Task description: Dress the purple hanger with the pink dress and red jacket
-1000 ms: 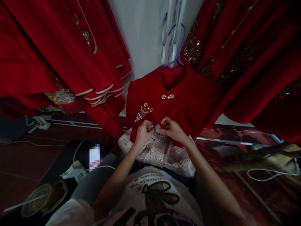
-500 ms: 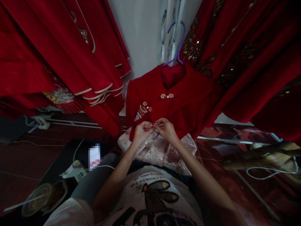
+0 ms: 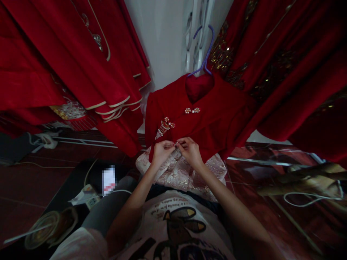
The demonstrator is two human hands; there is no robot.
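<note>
A red jacket [image 3: 214, 126] on a purple hanger [image 3: 203, 68] is spread over my lap. At its lower front edge, my left hand [image 3: 163, 153] and my right hand [image 3: 190, 151] meet, fingertips pinched. Both are closed on a small pearl button [image 3: 176, 143], mostly hidden by the fingers. Higher on the jacket, a flower-shaped pearl fastener [image 3: 192, 110] sits below the neckline. A beaded tassel ornament [image 3: 162, 129] lies on the jacket to the left, above my left hand. Beneath the hem shows a pale pink, shiny brocade cloth [image 3: 176, 173] across my lap.
Red garments [image 3: 108, 72] hang at the left, and more red garments with gold sequins [image 3: 273, 79] at the right. A black surface [image 3: 73, 177] at lower left holds a power strip [image 3: 90, 196] and a plastic cup [image 3: 42, 231]. A wooden piece [image 3: 303, 184] with a white cord stands right.
Both hands stay at the pearl button with only slight shifts of the fingers and wrists. The jacket and its surroundings look the same.
</note>
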